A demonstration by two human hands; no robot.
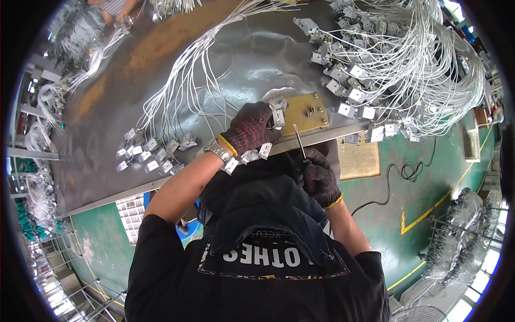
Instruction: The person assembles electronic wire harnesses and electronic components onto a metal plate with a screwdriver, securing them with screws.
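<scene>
L hand (249, 126), gloved: fingers closed on a small metal part (278, 118) at the L edge of the brass-colored fixture plate (295, 110). Part's long axis runs approx. fore-aft, i.e. bench edge to far side. R hand (320, 177), gloved: clenched around the screwdriver (300, 142) handle, just in front of the bench (257, 64). Screwdriver long axis slopes fwd and slightly L; tip points away from the body, toward the plate's near edge, to the R of the L-hand grip. Tip contact w/ plate: cannot tell.

Loose metal parts (265, 150) lie beside the L wrist, toward the body. Further L of that grip: cluster of wired parts (145, 155), white leads (185, 70) running fwd. Pile of wired parts (354, 72): fwd and R of both grips.

Containers: white slotted crate (129, 220), floor, L and rearward of L grip; contents n/a (too small to tell). Metal rack (35, 154), far L of same grip: carries white wire bundles (40, 198).
</scene>
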